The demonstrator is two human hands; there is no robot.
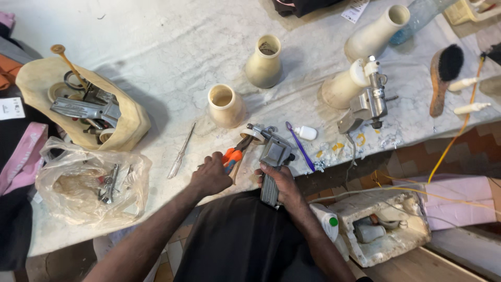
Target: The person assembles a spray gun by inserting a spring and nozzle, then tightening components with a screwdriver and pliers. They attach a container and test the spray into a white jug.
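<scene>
On a worn white worktable [172,62], our right hand [282,180] is clamped on a grey metal tool's [274,156] handle, just above the knuckles. Our left hand [211,175] squeezes orange-handled pliers [236,153] at its tip; it looks heavy, rigid, best gripped by the ribbed handle.

A clear plastic bag [94,185] lies at the table's left, white paper tag [355,10] top.

Four cream vases [225,106], two spray guns [275,156], perhaps two bags [94,180].

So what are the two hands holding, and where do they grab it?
The left hand holds orange-handled pliers by the handles. The right hand holds a grey metal tool by its lower handle, and the pliers' tip reaches the tool's top.
</scene>
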